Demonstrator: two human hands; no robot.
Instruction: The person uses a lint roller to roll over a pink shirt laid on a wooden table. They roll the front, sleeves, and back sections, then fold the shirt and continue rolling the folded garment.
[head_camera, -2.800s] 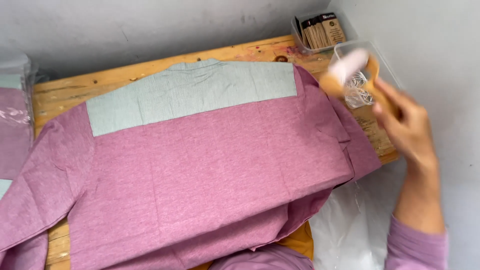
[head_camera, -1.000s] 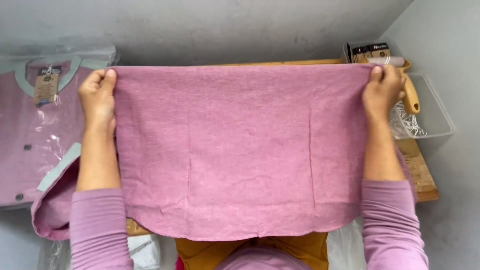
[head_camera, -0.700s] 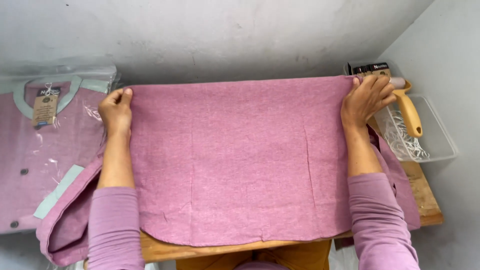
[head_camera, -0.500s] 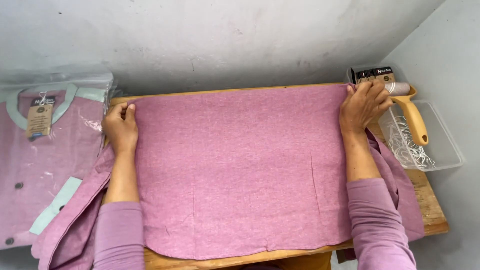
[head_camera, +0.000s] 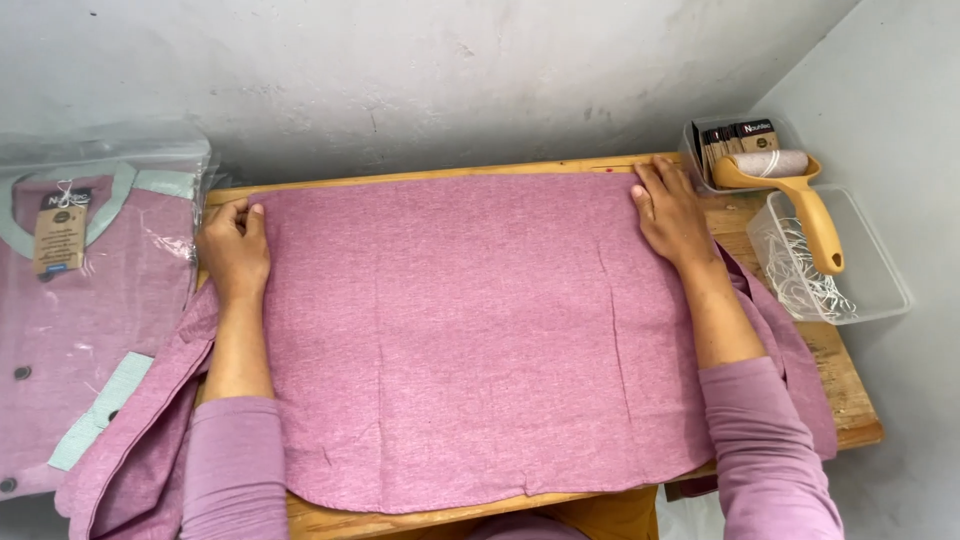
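While the pink garment (head_camera: 470, 330) is lying flat across the wooden table (head_camera: 850, 400), I am watching both hands pressing on its far corners. My left hand (head_camera: 235, 250) is resting at the far left corner with the fingers curled onto the cloth edge, pinching it lightly. My right hand (head_camera: 672, 212) is lying open and flat on the far right corner, fingers stretched toward the table's back edge, gripping nothing. Sleeves are hanging off both sides of the table. A bagged pink shirt (head_camera: 80, 300) with a paper tag is lying to the left. At the right, a yellow-handled roller (head_camera: 790, 190) is resting across a clear plastic tub (head_camera: 880, 290) holding white strings, just beside a small box of cards (head_camera: 725, 140).
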